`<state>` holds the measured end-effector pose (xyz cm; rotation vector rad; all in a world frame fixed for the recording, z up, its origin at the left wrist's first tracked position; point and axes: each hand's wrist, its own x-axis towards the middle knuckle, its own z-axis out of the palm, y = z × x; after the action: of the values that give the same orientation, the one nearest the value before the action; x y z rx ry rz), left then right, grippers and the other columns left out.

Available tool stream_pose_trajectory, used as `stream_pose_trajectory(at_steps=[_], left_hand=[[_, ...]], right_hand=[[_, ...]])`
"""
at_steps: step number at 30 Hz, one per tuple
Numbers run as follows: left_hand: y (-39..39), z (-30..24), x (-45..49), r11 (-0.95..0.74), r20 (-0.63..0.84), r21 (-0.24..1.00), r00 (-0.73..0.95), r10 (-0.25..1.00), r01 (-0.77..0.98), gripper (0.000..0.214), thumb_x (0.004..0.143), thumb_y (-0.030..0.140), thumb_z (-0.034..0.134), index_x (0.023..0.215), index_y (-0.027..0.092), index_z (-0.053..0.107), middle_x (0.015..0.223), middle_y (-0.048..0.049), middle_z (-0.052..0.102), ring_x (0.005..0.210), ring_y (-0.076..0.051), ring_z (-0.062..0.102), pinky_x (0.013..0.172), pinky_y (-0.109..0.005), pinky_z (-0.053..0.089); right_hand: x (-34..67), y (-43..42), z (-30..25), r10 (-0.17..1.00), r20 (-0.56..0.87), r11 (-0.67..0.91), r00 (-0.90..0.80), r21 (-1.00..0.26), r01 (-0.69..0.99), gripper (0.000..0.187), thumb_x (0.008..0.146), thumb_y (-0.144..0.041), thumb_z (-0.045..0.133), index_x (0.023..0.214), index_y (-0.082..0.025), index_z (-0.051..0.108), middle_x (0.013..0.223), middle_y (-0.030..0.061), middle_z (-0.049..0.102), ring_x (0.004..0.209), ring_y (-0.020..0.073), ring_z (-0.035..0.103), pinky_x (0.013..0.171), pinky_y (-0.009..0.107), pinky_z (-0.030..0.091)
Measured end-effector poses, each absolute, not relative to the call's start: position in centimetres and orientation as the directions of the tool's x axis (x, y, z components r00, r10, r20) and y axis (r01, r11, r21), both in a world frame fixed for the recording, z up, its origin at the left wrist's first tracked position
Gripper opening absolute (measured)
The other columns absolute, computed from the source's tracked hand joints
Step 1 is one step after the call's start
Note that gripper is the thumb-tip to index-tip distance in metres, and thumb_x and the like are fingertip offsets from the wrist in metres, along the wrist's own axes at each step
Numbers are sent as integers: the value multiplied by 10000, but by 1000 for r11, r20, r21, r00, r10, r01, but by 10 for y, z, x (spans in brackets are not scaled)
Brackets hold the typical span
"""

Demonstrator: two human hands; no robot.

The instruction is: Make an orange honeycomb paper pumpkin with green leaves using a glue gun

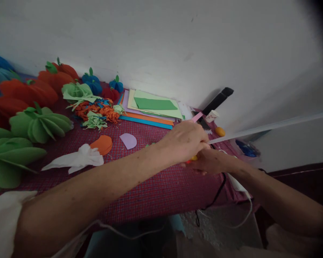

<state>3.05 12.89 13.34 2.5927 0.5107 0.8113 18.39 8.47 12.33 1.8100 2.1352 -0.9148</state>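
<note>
My left hand [190, 140] reaches across the cloth-covered table, fingers curled and closed against my other hand. A pink strip [197, 117] shows just beyond its knuckles; whether I grip it cannot be told. Right beneath, my right hand [214, 162] is bent and closed, its fingertips partly hidden. Between the two hands peeks a small yellow and red thing [194, 158], mostly covered. A long white band [269, 128] runs from beside the hands to the right; its nature is unclear. Left of my hands lie a lilac rounded paper piece [128, 141] and orange paper cutouts [102, 144].
Green paper pumpkins [40, 123], red ones [29, 92] and blue ones [92, 82] crowd the left. Shredded paper [95, 110], a coloured paper stack [153, 105] and a white tissue [80, 157] lie on the tablecloth [150, 190]. A paper cup [212, 116] stands right.
</note>
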Motion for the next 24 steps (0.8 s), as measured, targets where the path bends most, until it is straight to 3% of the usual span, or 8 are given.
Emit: stream_pose_trajectory(at_steps=[12, 24], left_hand=[[134, 131, 31, -876, 480, 427, 764, 431, 226, 212, 808, 196, 510, 788, 156, 718, 735, -57, 692, 742, -161, 576, 683, -286, 399], [133, 133, 30, -882, 480, 404, 764, 431, 243, 229, 811, 203, 492, 813, 165, 717, 766, -57, 699, 768, -173, 585, 673, -289, 400]], right_hand=[[183, 88, 123, 795, -541, 40, -275, -406, 913, 281, 798, -389, 495, 673, -141, 538, 507, -16, 526, 426, 80, 493, 406, 174, 379], [181, 88, 125, 825, -499, 88, -264, -348, 933, 301, 796, -407, 501, 697, -125, 537, 505, 0, 500, 422, 83, 452, 412, 189, 365]])
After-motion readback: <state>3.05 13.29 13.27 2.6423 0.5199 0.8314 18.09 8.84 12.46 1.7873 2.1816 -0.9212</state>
